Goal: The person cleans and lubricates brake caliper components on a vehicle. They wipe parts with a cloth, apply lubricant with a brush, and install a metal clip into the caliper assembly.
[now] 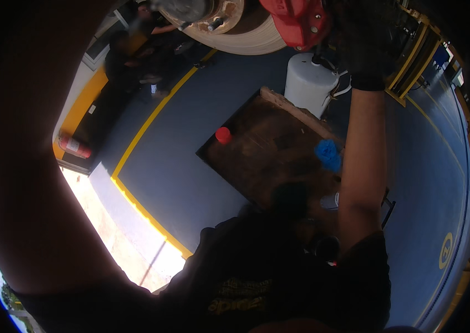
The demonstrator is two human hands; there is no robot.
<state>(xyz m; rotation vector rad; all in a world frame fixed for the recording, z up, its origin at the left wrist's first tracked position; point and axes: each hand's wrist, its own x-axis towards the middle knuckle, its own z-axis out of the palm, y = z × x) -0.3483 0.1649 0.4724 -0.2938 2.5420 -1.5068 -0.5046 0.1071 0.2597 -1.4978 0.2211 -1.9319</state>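
Observation:
Overhead, a brake disc (254,38) with its hub and wheel studs hangs at the top edge. A red brake caliper (297,22) is mounted over the disc's right side. My right arm reaches up, and my right hand (365,53), in a black glove, is right beside the caliper. Its fingers are lost in the dark, so I cannot make out whether they grip anything. My left arm (21,166) rises along the left side, with its hand beyond the picture's edge.
Below stands a brown work table (257,150) bearing a red cap (223,135) and a crumpled blue cloth or glove (328,155). A white tank (308,83) stands behind it. People sit by the far-left wall (135,55). A fire extinguisher (74,145) and a yellow lift frame (412,58) flank the floor.

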